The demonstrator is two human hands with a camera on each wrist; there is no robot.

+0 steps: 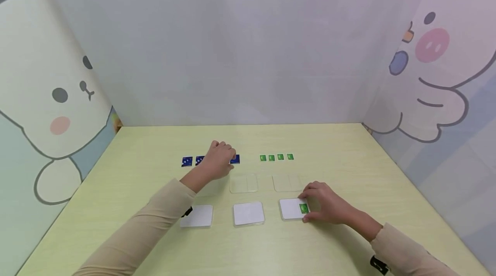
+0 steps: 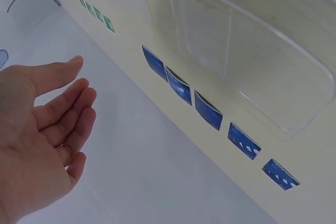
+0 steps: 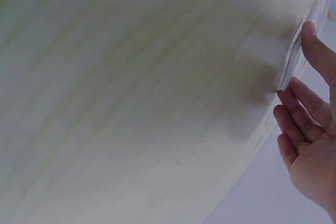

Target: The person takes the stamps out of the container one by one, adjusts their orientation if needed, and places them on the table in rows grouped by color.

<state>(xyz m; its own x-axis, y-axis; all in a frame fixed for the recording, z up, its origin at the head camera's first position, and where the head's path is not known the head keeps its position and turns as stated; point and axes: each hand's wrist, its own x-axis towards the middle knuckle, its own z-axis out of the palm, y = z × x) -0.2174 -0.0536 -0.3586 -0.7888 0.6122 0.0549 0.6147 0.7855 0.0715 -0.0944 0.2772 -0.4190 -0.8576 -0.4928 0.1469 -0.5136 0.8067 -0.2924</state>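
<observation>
My left hand (image 1: 218, 160) is over a row of small blue cards (image 1: 187, 162), covering part of the row. In the left wrist view its fingers (image 2: 65, 119) are loosely bent with nothing between them, and several blue cards (image 2: 244, 141) lie apart from it. My right hand (image 1: 327, 205) grips the right end of a white card stack (image 1: 289, 208), thumb at the near edge and fingers at the far edge. A small green card (image 1: 304, 208) lies on that stack's right end. The right wrist view shows thumb and fingers around the stack's thin edge (image 3: 290, 59).
Several small green cards (image 1: 280, 156) form a row at the back right. Clear plastic lids (image 1: 243, 183) lie in the middle row, one partly behind my left arm. Two more white card stacks (image 1: 249, 213) stand in front. Cartoon-printed curtains (image 1: 240, 52) surround the table (image 1: 329, 147).
</observation>
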